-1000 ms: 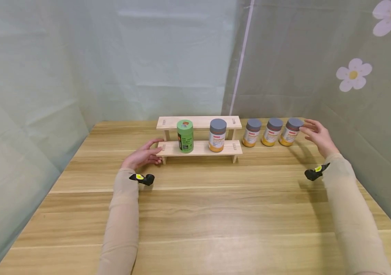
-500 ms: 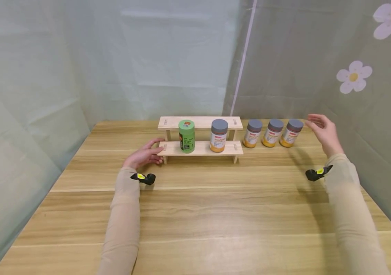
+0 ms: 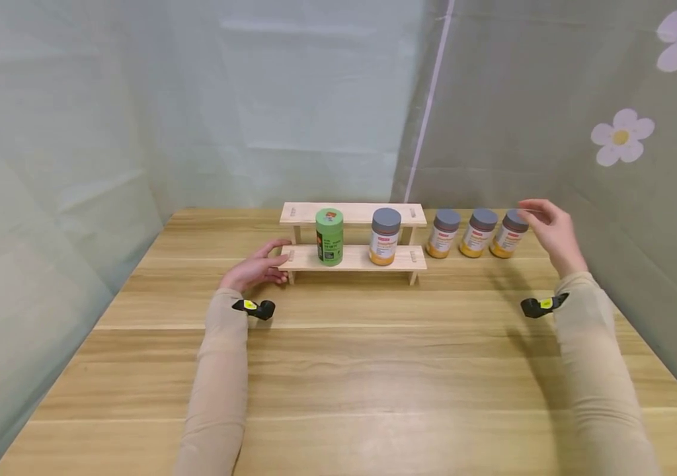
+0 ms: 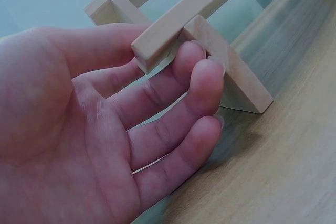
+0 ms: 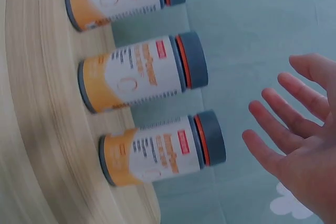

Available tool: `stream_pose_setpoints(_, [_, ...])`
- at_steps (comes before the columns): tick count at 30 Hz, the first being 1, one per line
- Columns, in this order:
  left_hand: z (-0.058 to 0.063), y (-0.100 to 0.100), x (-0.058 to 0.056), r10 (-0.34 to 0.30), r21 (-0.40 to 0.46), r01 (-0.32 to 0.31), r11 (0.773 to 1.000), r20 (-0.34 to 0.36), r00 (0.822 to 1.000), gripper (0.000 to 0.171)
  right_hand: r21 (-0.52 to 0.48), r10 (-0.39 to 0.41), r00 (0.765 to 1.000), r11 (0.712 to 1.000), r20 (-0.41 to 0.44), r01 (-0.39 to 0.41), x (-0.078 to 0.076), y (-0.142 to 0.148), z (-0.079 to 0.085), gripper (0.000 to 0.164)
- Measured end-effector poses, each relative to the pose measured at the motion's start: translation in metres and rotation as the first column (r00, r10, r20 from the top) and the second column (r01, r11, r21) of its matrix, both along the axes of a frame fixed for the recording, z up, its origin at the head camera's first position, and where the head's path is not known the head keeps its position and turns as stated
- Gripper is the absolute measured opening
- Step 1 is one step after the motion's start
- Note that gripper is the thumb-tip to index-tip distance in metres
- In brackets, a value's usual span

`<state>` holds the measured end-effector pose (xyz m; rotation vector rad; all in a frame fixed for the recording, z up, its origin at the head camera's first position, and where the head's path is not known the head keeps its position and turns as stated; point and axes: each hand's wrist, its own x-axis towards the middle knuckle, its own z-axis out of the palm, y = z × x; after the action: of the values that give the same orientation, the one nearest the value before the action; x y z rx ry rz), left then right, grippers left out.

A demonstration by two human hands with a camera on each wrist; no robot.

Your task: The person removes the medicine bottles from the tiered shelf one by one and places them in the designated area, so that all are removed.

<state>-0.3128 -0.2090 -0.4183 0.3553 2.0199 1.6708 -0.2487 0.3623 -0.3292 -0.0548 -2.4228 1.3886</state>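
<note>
A two-step wooden shelf (image 3: 356, 259) stands toward the back of the table. My left hand (image 3: 253, 270) grips the left end of its lower step; in the left wrist view, fingers (image 4: 202, 90) curl under the plank beside the leg. On that step stand a green jar (image 3: 329, 239) and a grey-lidded supplement jar (image 3: 383, 239). Three matching jars, left (image 3: 442, 235), middle (image 3: 478, 235) and right (image 3: 508, 238), line up on the table beyond the shelf's right end. My right hand (image 3: 557, 237), fingers loosely bent and holding nothing, hovers by the right jar's lid (image 5: 211, 137).
The wood-grain table (image 3: 374, 370) stretches out in front of the shelf. Pale curtains (image 3: 315, 99) hang close behind it, and a grey flowered curtain (image 3: 642, 198) lines the right side.
My right hand draws back from the right jar, then comes left again so its fingertips overlap the lid in the head view. The left hand keeps its grip. The head view shifts slightly.
</note>
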Motion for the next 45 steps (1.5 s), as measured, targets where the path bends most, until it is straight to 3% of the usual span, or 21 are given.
stream_pose_setpoints(4, [-0.001,0.001,0.000,0.003,0.013,-0.003,1.000,0.005,1.000,0.055,-0.051,0.093,0.995,0.994,-0.029,-0.094,0.000,-0.005,-0.001,0.035])
stream_pose_setpoints(10, [-0.001,0.003,0.000,0.004,0.018,-0.005,1.000,0.007,1.000,0.056,-0.102,0.280,0.960,0.955,-0.016,-0.280,0.002,-0.013,-0.005,0.036])
stream_pose_setpoints(13, [0.000,0.003,0.001,0.002,0.016,-0.002,1.000,0.009,1.000,0.057,-0.092,0.319,0.948,0.943,-0.018,-0.319,0.003,-0.019,-0.008,0.039])
stream_pose_setpoints(20, [0.003,0.005,0.000,0.006,0.006,-0.006,1.000,0.010,1.000,0.056,-0.200,0.391,0.919,0.897,-0.059,-0.394,0.001,-0.035,-0.017,0.041])
stream_pose_setpoints(29, [0.005,0.001,-0.003,0.011,-0.008,-0.011,1.000,0.008,1.000,0.057,-0.287,0.394,0.915,0.870,-0.083,-0.401,-0.006,-0.060,-0.025,0.043])
stream_pose_setpoints(35, [0.006,0.001,-0.005,0.010,-0.009,-0.010,1.000,0.003,1.000,0.058,-0.295,0.441,0.890,0.840,-0.116,-0.455,-0.013,-0.071,-0.025,0.047])
stream_pose_setpoints(45, [0.001,0.000,0.001,0.008,-0.005,-0.008,1.000,0.007,1.000,0.056,-0.248,0.438,0.897,0.864,-0.054,-0.437,-0.014,-0.087,-0.030,0.051])
